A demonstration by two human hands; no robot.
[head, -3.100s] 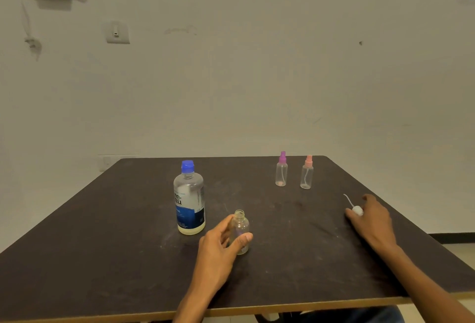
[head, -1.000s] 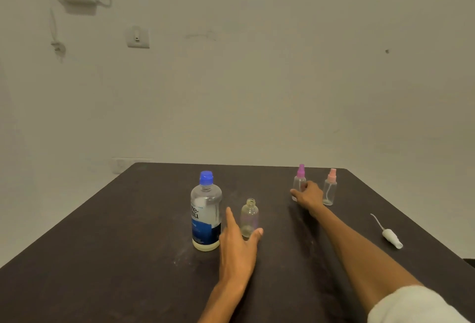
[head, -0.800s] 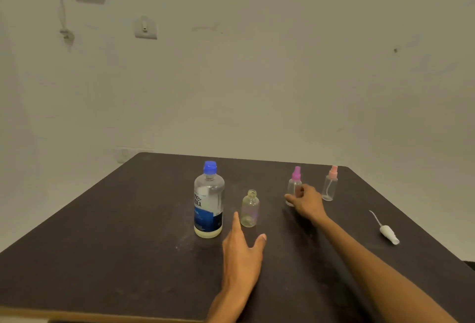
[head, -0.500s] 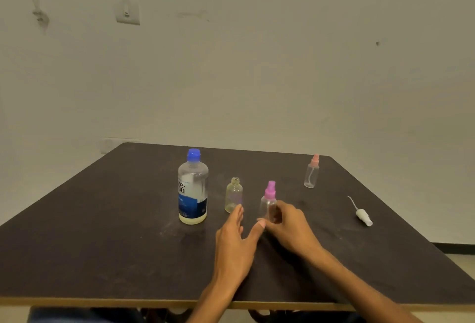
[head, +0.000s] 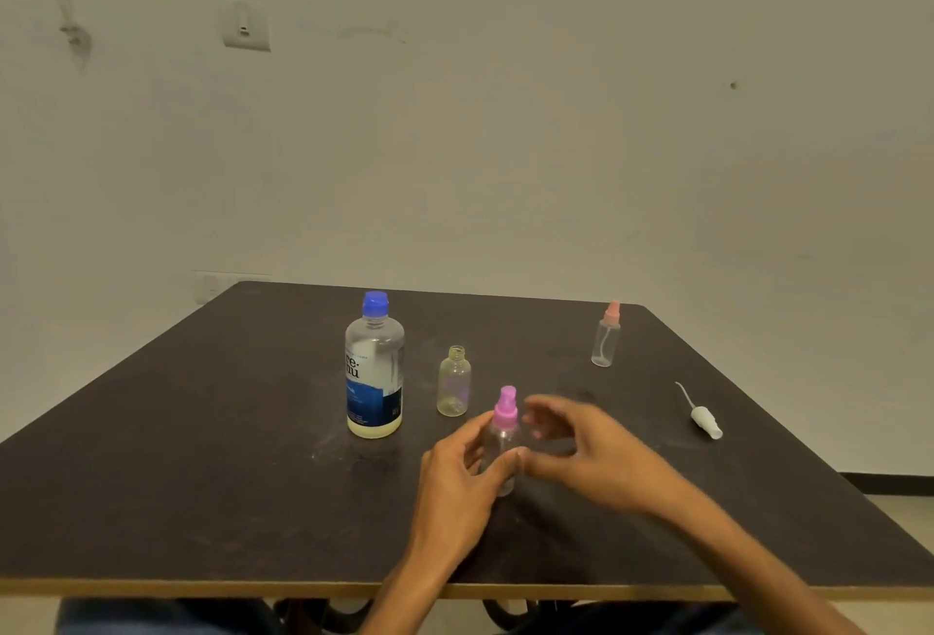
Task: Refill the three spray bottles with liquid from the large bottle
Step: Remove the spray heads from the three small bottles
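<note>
The large bottle (head: 375, 371), clear with a blue cap and blue label, stands left of centre on the dark table (head: 202, 457). Just right of it stands a small clear spray bottle (head: 454, 384) with no top. Its white spray head (head: 705, 419) lies far right on the table. Nearer me is the pink-capped spray bottle (head: 506, 409); my left hand (head: 455, 475) grips its body between thumb and fingers. My right hand (head: 581, 447), blurred, hovers just right of that bottle with loosely curled fingers, holding nothing. An orange-capped spray bottle (head: 605, 339) stands at the back right.
The table's near edge (head: 252, 589) runs across the bottom of the view and a pale wall rises behind the table. A wall switch (head: 246, 28) sits high on the left.
My right hand carried the pink-capped bottle from the back right to the front centre. My left hand has now closed round its body, and my right hand has let go.
</note>
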